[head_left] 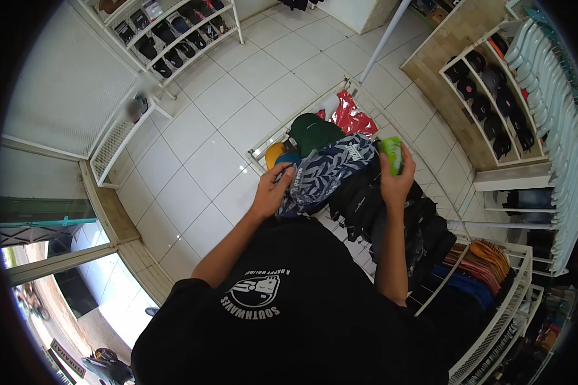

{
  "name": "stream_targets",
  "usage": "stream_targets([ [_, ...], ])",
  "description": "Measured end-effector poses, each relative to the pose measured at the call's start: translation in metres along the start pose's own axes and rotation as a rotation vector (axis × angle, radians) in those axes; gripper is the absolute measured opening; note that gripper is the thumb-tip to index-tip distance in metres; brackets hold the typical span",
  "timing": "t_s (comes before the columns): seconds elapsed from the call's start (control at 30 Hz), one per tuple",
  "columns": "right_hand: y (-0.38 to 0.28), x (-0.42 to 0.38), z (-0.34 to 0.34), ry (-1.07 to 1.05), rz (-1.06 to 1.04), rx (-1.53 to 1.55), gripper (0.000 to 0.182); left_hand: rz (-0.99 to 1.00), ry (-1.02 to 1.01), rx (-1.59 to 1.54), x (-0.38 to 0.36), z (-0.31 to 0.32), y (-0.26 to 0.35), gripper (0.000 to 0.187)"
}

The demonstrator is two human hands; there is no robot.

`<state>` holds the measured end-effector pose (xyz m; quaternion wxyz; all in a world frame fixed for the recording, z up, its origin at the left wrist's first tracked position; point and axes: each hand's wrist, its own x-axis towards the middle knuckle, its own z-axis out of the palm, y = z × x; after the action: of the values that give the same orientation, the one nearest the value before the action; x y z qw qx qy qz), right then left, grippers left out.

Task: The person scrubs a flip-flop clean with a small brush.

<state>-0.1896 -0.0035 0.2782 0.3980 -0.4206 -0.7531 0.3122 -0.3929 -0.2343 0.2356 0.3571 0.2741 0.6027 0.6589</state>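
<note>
My right hand (397, 183) is closed around a bright green packet (392, 156) with pale lettering, held above the right end of a patterned bag. The bag (331, 170), navy with grey leaf shapes, lies on a low white rack in front of me. At its left end my left hand (273, 188) has thumb and fingers closed on its edge. Just beyond those fingers are a teal item (288, 158) and a yellow item (273, 153), partly hidden. A dark green bag (315, 133) lies behind the patterned one.
Black bags (392, 218) are piled under my right forearm. Shiny red packaging (353, 115) lies at the rack's far end. Racks of sandals (173, 32) and caps (494, 96) stand farther off. Hanging clothes (475, 269) are close at my right.
</note>
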Motion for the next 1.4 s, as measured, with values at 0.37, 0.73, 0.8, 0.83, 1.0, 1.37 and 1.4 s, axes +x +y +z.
stream_targets([
  [0.37, -0.012, -0.016, 0.015, -0.196, 0.428, 1.002, 0.055, -0.192, -0.24, -0.06, 0.014, 0.0, 0.007, 0.035],
  [0.73, -0.026, -0.032, 0.04, -0.029, 0.391, 0.642, 0.054, -0.014, -0.318, 0.932, -0.006, 0.049, 0.066, 0.131],
  [0.8, -0.026, -0.032, 0.04, -0.015, 0.397, 0.636, 0.054, 0.07, -0.27, 0.876, -0.005, 0.046, 0.052, 0.122],
  [0.83, -0.025, -0.031, 0.038, -0.034, 0.379, 0.616, 0.054, 0.152, -0.225, 0.816, -0.004, 0.044, 0.042, 0.113],
  [1.0, -0.008, -0.031, 0.033, -0.082, 0.143, 0.467, 0.057, 0.291, -0.122, 0.615, 0.006, 0.037, 0.018, 0.075],
  [1.37, -0.046, -0.076, 0.017, -0.518, -0.251, 0.041, 0.068, 0.052, 0.106, 0.243, 0.029, 0.03, 0.018, 0.061],
  [1.4, -0.045, -0.07, 0.015, -0.539, -0.234, 0.01, 0.068, -0.049, 0.097, 0.176, 0.025, 0.032, 0.021, 0.062],
])
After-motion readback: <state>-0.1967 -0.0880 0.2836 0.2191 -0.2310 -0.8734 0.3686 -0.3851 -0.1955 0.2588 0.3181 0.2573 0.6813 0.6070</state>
